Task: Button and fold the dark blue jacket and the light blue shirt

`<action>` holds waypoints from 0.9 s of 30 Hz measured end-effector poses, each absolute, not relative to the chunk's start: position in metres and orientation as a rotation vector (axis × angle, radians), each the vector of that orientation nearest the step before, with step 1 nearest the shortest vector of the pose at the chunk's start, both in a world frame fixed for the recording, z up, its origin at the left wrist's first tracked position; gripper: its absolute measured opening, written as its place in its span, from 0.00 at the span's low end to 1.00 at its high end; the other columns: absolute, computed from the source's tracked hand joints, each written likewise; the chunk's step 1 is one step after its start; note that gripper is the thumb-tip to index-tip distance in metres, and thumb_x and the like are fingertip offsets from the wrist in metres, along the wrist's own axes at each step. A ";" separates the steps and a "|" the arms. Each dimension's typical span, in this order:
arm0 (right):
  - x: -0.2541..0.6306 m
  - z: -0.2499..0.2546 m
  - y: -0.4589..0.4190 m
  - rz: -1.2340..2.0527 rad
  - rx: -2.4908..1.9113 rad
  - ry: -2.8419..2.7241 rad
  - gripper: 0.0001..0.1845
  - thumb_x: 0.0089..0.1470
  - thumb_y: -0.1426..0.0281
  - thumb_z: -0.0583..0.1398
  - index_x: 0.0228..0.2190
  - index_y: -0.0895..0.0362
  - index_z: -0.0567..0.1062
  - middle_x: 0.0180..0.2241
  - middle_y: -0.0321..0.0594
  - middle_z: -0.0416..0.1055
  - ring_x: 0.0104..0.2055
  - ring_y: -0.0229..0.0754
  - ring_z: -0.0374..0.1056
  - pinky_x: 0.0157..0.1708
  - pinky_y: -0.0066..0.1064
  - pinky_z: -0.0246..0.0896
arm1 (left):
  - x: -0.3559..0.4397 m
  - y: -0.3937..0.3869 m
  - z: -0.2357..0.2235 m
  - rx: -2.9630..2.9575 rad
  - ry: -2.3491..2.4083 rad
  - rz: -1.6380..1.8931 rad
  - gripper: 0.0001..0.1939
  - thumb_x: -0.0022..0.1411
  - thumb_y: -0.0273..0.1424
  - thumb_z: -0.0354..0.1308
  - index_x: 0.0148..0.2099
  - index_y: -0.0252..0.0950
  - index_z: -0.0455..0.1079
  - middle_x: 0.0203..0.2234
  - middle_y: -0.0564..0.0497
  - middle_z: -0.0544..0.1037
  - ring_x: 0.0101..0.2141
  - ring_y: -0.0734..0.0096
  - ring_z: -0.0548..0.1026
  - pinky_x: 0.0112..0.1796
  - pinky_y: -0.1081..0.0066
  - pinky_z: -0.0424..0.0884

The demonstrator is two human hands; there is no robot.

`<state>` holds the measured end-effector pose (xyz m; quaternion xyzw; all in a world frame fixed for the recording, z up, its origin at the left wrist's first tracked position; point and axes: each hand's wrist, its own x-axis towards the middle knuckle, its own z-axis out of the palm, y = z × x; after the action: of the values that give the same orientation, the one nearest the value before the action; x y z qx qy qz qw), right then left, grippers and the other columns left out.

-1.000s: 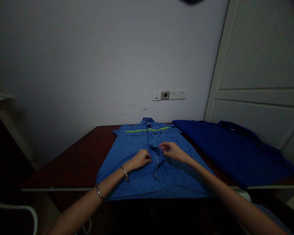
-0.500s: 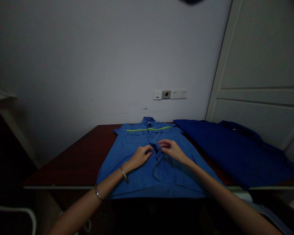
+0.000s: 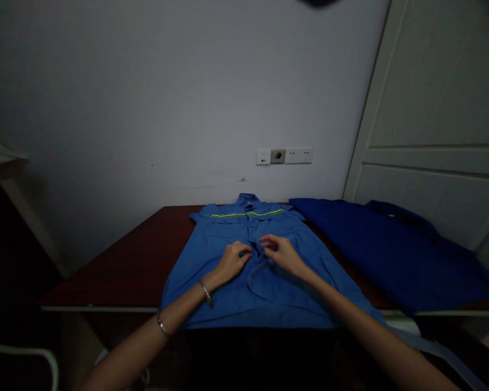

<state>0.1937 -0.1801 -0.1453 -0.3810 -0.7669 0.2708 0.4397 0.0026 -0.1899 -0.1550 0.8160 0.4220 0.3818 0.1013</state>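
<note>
A light blue work shirt (image 3: 215, 244) with a yellow-green stripe across the chest lies front up on the dark red table, collar toward the wall. Its lower front parts in a dark gap between my hands. My left hand (image 3: 234, 259), with a bracelet at the wrist, pinches the left front edge of the shirt beside that gap. On the other side, my right hand (image 3: 282, 252) grips the right front edge, thumb and fingers curled over the cloth. Buttons under the fingers are too small and dim to make out.
A darker blue garment (image 3: 375, 244) is spread at the right of the table (image 3: 138, 260), against a white panelled door (image 3: 440, 108). Wall sockets (image 3: 285, 156) sit above the table. A white curved bar (image 3: 28, 350) shows at lower left.
My left hand has risen slightly along the front edge. My right hand has shifted a little left, drawing the right flap's lower corner leftward, and the gap between the hands has narrowed.
</note>
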 end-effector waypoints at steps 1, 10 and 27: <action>0.193 -0.145 -0.181 0.654 -0.953 -1.916 0.15 0.44 0.77 0.55 0.37 0.59 0.73 0.33 0.42 0.75 0.34 0.40 0.70 0.34 0.29 0.64 | 0.003 -0.191 -0.155 2.414 1.224 1.147 0.06 0.56 0.26 0.56 0.37 0.36 0.73 0.34 0.50 0.77 0.37 0.69 0.72 0.41 0.70 0.66; 0.192 -0.146 -0.181 0.700 -0.926 -1.913 0.15 0.45 0.75 0.55 0.38 0.59 0.72 0.31 0.40 0.74 0.33 0.39 0.70 0.33 0.28 0.62 | 0.007 -0.191 -0.158 2.372 1.200 1.195 0.10 0.57 0.25 0.55 0.43 0.36 0.66 0.33 0.50 0.75 0.36 0.69 0.73 0.41 0.68 0.66; 0.186 -0.147 -0.181 0.786 -0.930 -1.892 0.15 0.46 0.71 0.55 0.38 0.61 0.71 0.28 0.39 0.74 0.29 0.38 0.68 0.29 0.27 0.61 | 0.010 -0.191 -0.155 2.437 1.117 1.073 0.07 0.57 0.23 0.52 0.38 0.37 0.59 0.31 0.52 0.71 0.35 0.70 0.71 0.39 0.70 0.65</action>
<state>0.1863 -0.1808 -0.1469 -0.3731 -0.7588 0.3151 0.4310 0.0098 -0.1914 -0.1547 0.8372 0.3838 0.3686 0.1264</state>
